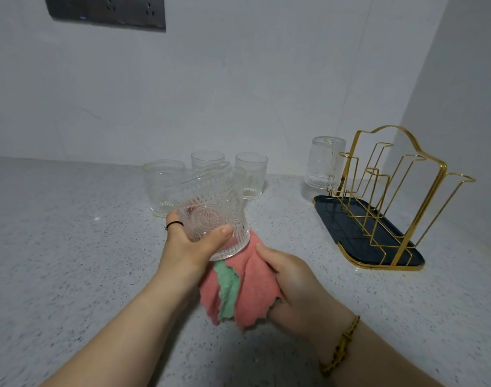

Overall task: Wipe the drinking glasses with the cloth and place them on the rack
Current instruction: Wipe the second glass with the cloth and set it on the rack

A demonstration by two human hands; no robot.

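My left hand (192, 244) grips an embossed clear glass (210, 208), tilted with its mouth pointing away and its base toward me. My right hand (291, 280) holds a pink cloth with a green underside (244, 289) bunched against the glass's base. Three more clear glasses stand upright on the counter behind: one at the left (162, 185), one in the middle (207, 160), one at the right (252, 174). Another glass (323, 162) sits upside down on the left rear peg of the gold wire rack (400, 185), which stands on a dark tray (350, 230).
The speckled grey counter (71, 261) meets a white wall at the back and a second wall on the right, behind the rack. A dark socket panel (107, 9) is mounted high on the back wall.
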